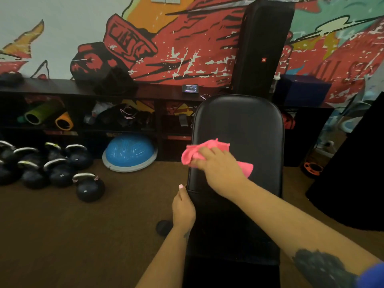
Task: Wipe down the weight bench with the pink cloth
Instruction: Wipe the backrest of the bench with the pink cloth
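Weight bench [239, 125] runs straight out in front of me, black vinyl pad, far end rounded & near the shelf unit [83, 88] against the mural wall. Pink cloth [207, 148] sits bunched on the pad's left-middle, under my right hand [220, 165], which is pressed flat on it w/ fingers curled over the bunch, so more a palm-down hold than a pinch. My left hand [182, 206] is at the pad's left edge, thumb up along the side, fingers wrapped out of sight, so I reckon it's bracing the bench but can't tell how tight. Risks from here: cloth is wadded, not spread, so each pass prob covers only a narrow strip & I could miss the right side and far end; part of it overhangs the left edge, so it could slip out from under my palm & drop to the floor. Reaching to the far end means leaning over, and if the bench shifts my left hand is the only check. Kettlebells [52, 163] & a blue balance dome [129, 152] lie on the floor to the left, well apart from me, trip hazard only if I step round that side. Writing: tall black speaker [264, 48] behind the bench has a small red badge, looks like JBL. Mural lettering isn't legible; small lit screen [190, 88] on the shelf is too tiny to read.
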`<state>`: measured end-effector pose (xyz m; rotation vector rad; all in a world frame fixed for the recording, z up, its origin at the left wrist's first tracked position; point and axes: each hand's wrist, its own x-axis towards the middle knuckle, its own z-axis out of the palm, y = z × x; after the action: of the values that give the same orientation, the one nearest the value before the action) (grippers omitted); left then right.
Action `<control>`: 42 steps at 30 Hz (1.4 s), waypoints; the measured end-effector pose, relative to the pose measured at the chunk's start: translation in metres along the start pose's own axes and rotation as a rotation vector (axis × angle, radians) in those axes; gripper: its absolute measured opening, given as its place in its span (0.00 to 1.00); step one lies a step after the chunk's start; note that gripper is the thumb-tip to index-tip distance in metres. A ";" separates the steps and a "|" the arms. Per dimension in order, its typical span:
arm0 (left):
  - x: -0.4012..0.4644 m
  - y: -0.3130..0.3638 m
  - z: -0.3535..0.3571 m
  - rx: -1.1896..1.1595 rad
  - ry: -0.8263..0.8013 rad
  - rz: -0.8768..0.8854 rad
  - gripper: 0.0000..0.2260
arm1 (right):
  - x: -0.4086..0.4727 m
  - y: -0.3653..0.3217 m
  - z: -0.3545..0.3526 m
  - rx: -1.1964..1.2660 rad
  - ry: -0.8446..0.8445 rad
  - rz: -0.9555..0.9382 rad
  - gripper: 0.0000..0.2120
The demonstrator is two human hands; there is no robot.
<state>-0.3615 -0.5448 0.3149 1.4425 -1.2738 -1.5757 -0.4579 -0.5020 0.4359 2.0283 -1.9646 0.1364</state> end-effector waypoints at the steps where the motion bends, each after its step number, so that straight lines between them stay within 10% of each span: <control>1: 0.000 -0.001 0.000 0.002 -0.007 0.000 0.27 | -0.007 0.000 0.001 0.014 -0.028 -0.034 0.22; 9: -0.002 0.005 -0.003 -0.010 -0.033 -0.082 0.24 | 0.007 0.029 -0.007 0.028 0.214 0.188 0.14; 16: -0.006 0.005 -0.002 -0.018 -0.019 0.004 0.25 | -0.045 0.011 0.027 0.043 -0.005 -0.126 0.21; 42: -0.010 0.010 -0.002 -0.055 -0.036 0.008 0.24 | -0.081 0.019 0.032 -0.011 0.030 0.011 0.20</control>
<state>-0.3592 -0.5387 0.3275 1.3789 -1.2454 -1.6257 -0.4860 -0.4336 0.3857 1.9973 -1.9540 0.1579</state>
